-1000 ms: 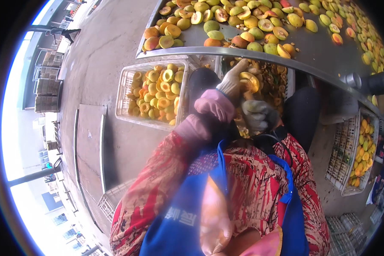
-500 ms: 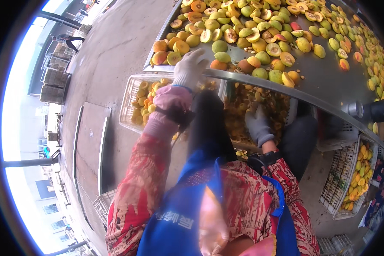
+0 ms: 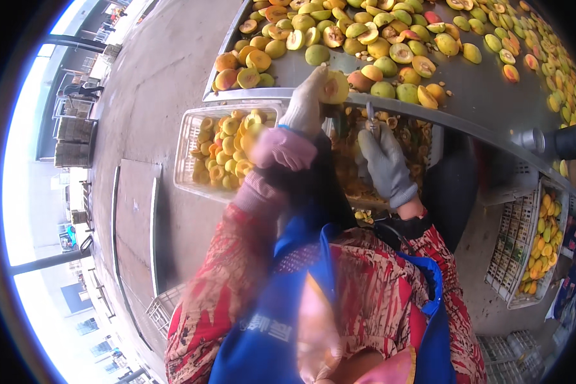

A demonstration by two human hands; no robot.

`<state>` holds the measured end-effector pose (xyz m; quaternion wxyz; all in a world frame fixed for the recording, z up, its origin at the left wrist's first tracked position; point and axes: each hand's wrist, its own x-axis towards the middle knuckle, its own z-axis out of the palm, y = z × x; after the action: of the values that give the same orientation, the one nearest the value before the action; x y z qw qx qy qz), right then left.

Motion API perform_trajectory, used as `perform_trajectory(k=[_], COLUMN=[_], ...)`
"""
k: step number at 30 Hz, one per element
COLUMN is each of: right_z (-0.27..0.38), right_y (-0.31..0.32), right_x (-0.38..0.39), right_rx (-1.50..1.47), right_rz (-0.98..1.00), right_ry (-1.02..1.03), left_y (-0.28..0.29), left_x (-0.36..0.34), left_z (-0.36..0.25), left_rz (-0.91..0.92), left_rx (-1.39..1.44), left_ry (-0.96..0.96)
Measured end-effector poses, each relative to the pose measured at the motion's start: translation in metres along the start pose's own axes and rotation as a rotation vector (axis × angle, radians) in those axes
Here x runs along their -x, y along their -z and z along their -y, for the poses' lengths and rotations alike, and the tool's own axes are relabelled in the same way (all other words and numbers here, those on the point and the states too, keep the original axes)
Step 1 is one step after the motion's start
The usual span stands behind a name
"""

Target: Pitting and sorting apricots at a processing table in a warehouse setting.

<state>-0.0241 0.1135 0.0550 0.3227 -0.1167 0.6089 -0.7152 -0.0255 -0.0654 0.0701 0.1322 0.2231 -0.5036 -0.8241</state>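
Observation:
My left hand point(image 3: 306, 102), in a white knit glove, is closed on a cut peach half point(image 3: 334, 88), its pale flesh showing, just over the table's near edge. My right hand point(image 3: 388, 165), in a grey-white glove, grips a small thin metal tool point(image 3: 370, 112) that points up toward that edge; its exact kind is hard to make out. The two hands are a short way apart, and the tool does not touch the peach half. Beneath the right hand sits a crate point(image 3: 436, 144) of dark scraps and pits. Left of my knee stands a white crate point(image 3: 181, 157) of pitted peach halves.
Many peach halves and loose pits lie on the metal table point(image 3: 493, 105) ahead. A black pipe fitting point(image 3: 564, 141) juts at the right edge. Another crate point(image 3: 512, 253) with peach halves stands at lower right. Concrete floor point(image 3: 131, 109) stretches left, with a distant person point(image 3: 83, 89).
My left hand has picked up a peach half from the table edge and drawn it rightward. The right hand has risen from over the scrap crate, and its metal tool now shows.

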Motion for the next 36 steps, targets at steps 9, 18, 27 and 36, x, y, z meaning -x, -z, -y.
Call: perform_trajectory(k=[9,18,27,36], right_z=[-0.049,-0.051,-0.049,-0.018], right_y=[0.004,-0.003,0.0,0.01], right_x=[0.006,-0.003,-0.01,-0.001], right_rx=[0.535,0.533,0.493,0.053], right_rz=[0.019,0.064,0.129,0.328], right_ry=[0.21,0.054,0.031,-0.299], left_y=[0.006,0.002,-0.001,-0.009], left_x=[0.029,0.038,0.039,0.035], left_z=[0.074,0.073,0.069,0.06], left_rz=[-0.182,-0.202,-0.226,-0.193], left_rx=[0.364,0.195,0.246,-0.153], left_ry=[-0.04,0.012,0.071,0.09])
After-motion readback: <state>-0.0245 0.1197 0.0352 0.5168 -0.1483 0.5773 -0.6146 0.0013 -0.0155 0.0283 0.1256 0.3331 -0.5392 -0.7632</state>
